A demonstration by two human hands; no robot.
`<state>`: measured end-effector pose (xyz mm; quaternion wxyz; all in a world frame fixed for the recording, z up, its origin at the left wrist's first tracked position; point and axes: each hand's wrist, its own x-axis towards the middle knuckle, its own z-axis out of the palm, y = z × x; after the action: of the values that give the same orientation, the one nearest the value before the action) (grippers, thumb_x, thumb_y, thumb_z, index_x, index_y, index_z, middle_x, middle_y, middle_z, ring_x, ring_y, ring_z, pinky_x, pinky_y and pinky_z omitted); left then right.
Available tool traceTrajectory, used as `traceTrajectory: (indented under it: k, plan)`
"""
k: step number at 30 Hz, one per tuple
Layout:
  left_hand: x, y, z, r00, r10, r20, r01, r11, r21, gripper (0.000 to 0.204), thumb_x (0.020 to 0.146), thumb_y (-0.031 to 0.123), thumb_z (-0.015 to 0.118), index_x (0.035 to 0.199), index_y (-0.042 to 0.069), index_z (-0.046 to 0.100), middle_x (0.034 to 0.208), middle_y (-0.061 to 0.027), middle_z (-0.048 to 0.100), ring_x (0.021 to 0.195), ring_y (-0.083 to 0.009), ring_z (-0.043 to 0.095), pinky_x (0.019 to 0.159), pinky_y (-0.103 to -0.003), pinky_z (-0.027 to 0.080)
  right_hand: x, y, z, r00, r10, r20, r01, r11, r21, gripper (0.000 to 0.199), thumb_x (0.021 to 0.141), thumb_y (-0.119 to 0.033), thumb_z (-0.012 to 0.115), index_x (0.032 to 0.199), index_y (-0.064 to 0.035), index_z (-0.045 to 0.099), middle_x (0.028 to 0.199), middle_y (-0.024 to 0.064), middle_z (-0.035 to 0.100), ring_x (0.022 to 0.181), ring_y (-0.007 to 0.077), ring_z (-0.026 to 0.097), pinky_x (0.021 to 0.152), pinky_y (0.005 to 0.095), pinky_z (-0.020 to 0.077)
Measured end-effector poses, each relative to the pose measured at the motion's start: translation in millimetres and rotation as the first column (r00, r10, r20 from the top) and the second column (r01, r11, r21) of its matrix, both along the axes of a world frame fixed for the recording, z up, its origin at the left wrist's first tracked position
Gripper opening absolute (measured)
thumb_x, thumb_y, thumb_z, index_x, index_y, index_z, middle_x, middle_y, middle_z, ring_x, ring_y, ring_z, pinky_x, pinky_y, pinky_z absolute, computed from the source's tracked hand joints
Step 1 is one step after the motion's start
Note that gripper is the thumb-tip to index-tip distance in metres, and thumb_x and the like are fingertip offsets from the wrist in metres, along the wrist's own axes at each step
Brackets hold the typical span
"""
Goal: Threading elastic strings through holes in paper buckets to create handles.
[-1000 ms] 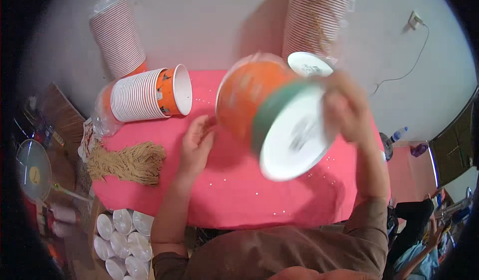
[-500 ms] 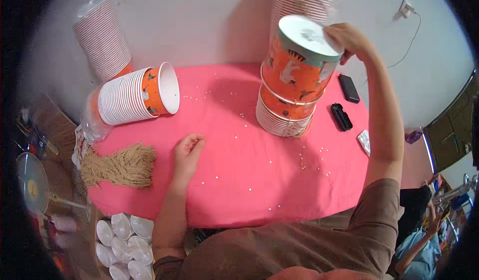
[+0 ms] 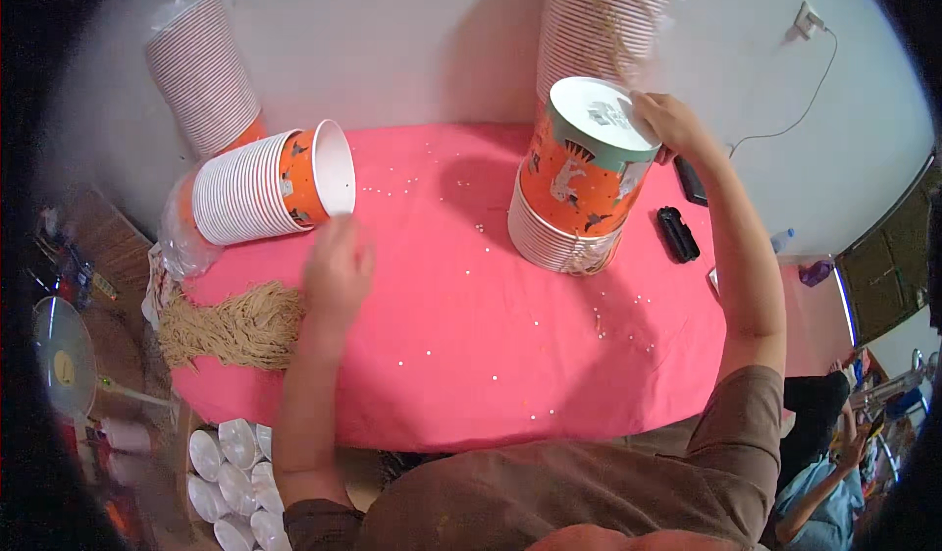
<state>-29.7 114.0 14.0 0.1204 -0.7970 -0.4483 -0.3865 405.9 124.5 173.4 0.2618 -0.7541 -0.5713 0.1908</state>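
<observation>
An orange paper bucket (image 3: 579,183) with a green band stands upside down, nested over a stack of like buckets whose white rims (image 3: 549,237) show below. My right hand (image 3: 672,127) grips the edge of its white base at the far right. Smeared by motion, my left hand (image 3: 337,266) hovers near the mouth of a second stack of paper buckets (image 3: 250,190), which lies on its side at the left. That hand's fingers cannot be made out clearly. Beside it lies a bundle of tan string (image 3: 235,325).
A pink cloth (image 3: 442,306) covers the table, scattered with small white beads. Tall wrapped bucket stacks (image 3: 201,75) lean on the wall. A black case (image 3: 677,235) lies at the right. White containers (image 3: 235,443) stand at lower left; a fan (image 3: 64,355) is beyond them.
My right hand has brought the bucket down over the upside-down stack, covering more of it. My left hand has moved up and left toward the lying stack.
</observation>
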Motion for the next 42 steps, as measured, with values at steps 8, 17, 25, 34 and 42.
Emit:
traceTrajectory:
  k: [8, 17, 25, 34, 42]
  plan:
    - [-64, 53, 19, 0.904, 0.309, -0.296, -0.312, 0.949, 0.04, 0.027, 0.084, 0.003, 0.054, 0.11, 0.004, 0.059, 0.108, -0.0189, 0.055, 0.1, -0.035, 0.057, 0.083, -0.045, 0.049, -70, -35, -5, 0.707, -0.221, 0.672, -0.556, 0.414, 0.721, 0.02, 0.08, -0.015, 0.066, 0.1, -0.011, 0.064, 0.104, 0.0095, 0.062, 0.095, 0.0283, 0.06, 0.084, 0.0432, 0.0434]
    - [-59, 54, 2, 0.965, 0.262, -0.035, -0.26, 0.965, 0.035, 0.04, 0.079, 0.006, 0.066, 0.118, 0.001, 0.055, 0.123, -0.0199, 0.051, 0.114, -0.0375, 0.05, 0.096, -0.046, 0.043, -255, 41, -138, 0.707, 0.653, 0.271, -0.667, 0.49, 0.561, 0.034, 0.088, -0.021, 0.063, 0.113, 0.0014, 0.058, 0.105, 0.0192, 0.064, 0.097, 0.0363, 0.061, 0.084, 0.0434, 0.0488]
    - [-56, 47, -36, 0.922, 0.365, 0.128, -0.365, 0.931, -0.02, 0.071, 0.08, 0.001, 0.061, 0.144, -0.002, 0.032, 0.153, -0.0234, 0.025, 0.142, -0.0404, 0.022, 0.114, -0.048, 0.026, -349, 116, -199, 0.549, 0.736, -0.396, -0.555, 0.675, 0.486, 0.032, 0.094, -0.019, 0.058, 0.116, 0.0033, 0.06, 0.102, 0.0155, 0.068, 0.091, 0.0166, 0.061, 0.082, 0.0342, 0.0487]
    - [-40, 21, -32, 0.953, 0.301, 0.01, -0.278, 0.89, -0.362, 0.06, 0.085, 0.007, 0.06, 0.142, 0.002, 0.039, 0.154, -0.0205, 0.022, 0.143, -0.0388, 0.02, 0.115, -0.052, 0.024, -259, -2, -110, 0.749, 0.552, 0.366, -0.647, 0.492, 0.583, 0.013, 0.084, -0.015, 0.061, 0.085, -0.0029, 0.056, 0.076, 0.0183, 0.06, 0.072, 0.0379, 0.062, 0.063, 0.047, 0.0471]
    - [-58, -36, -21, 0.994, 0.083, 0.067, -0.034, 0.842, -0.539, 0.017, 0.085, 0.012, 0.061, 0.094, -0.003, 0.061, 0.098, -0.0217, 0.06, 0.097, -0.0377, 0.058, 0.086, -0.046, 0.046, -232, -60, -94, 0.537, 0.653, 0.534, -0.844, 0.405, 0.353, 0.015, 0.077, -0.009, 0.07, 0.086, -0.0033, 0.059, 0.073, 0.0136, 0.058, 0.069, 0.0349, 0.061, 0.061, 0.044, 0.0486]
